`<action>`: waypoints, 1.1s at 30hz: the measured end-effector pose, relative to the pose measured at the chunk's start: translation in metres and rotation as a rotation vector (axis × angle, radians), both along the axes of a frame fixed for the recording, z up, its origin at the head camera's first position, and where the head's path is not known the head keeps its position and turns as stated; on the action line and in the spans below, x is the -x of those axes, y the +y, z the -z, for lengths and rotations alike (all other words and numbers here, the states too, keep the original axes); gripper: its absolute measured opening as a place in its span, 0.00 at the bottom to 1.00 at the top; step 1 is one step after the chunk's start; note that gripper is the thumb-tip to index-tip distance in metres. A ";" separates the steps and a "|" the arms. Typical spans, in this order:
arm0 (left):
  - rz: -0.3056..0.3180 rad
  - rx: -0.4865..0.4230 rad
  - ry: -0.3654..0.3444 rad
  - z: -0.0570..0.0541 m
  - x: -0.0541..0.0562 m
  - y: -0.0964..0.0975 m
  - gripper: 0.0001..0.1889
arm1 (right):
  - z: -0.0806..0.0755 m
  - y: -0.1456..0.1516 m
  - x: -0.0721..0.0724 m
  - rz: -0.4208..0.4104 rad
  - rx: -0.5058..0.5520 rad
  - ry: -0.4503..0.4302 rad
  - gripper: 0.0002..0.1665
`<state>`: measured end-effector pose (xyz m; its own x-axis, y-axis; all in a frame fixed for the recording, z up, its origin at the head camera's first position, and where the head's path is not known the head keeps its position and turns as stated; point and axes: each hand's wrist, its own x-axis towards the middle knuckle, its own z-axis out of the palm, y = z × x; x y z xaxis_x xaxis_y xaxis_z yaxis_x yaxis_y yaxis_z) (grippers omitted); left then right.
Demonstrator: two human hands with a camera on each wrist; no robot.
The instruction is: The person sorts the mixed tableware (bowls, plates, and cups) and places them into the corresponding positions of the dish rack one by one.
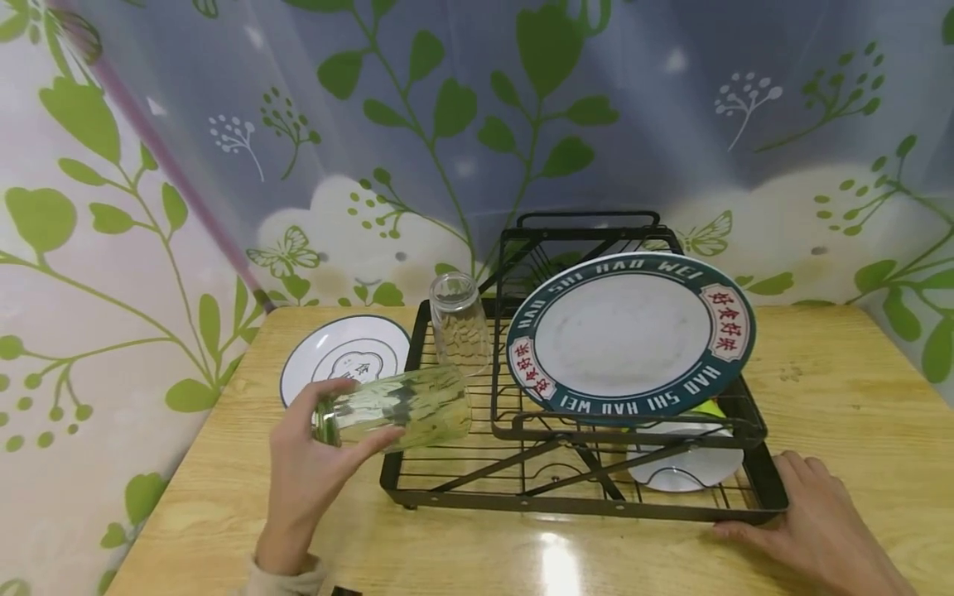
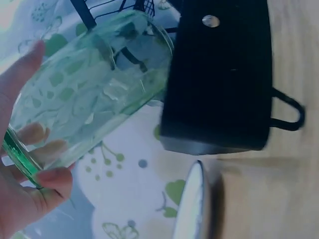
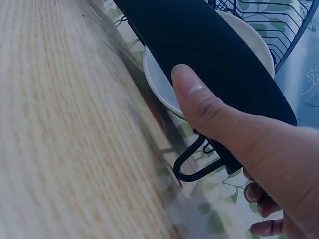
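Observation:
My left hand (image 1: 301, 472) grips a pale green drinking glass (image 1: 406, 414) around its thick base. The glass lies nearly sideways in the air, its mouth pointing right over the left part of a black wire dish rack (image 1: 514, 502). In the left wrist view the thumb and fingers wrap the glass's (image 2: 94, 89) base end, beside the rack's dark side (image 2: 219, 89). At the rack's front right corner, my right hand (image 1: 827, 517) holds the frame. The right wrist view has its thumb (image 3: 199, 99) pressed along the front rail (image 3: 219, 59), with several fingers past the corner.
A clear glass (image 1: 458, 331) stands upside down at the rack's back left. One large green-rimmed plate (image 1: 626, 335) leans on the upper tier. Below it sits a white dish (image 1: 686, 472). Left of the rack, a white plate (image 1: 305, 364) lies on the wooden table (image 1: 216, 497).

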<state>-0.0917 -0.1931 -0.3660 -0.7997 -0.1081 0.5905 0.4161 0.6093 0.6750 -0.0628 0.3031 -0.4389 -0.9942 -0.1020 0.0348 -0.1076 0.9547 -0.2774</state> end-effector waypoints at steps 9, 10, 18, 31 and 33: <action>0.044 0.186 0.025 -0.021 0.016 0.018 0.40 | 0.002 -0.001 0.000 -0.002 0.016 0.000 0.63; 0.053 0.205 0.011 -0.023 0.018 0.021 0.40 | 0.002 -0.001 0.000 -0.001 0.015 -0.004 0.63; 0.074 0.344 -0.106 -0.032 0.035 0.049 0.44 | 0.002 0.000 -0.001 0.002 0.016 -0.015 0.61; 0.133 0.363 -0.154 -0.016 0.054 0.068 0.49 | 0.004 0.000 -0.002 -0.016 0.030 0.030 0.58; 0.135 0.356 -0.157 -0.014 0.056 0.068 0.49 | 0.005 0.000 -0.003 -0.015 0.032 0.034 0.57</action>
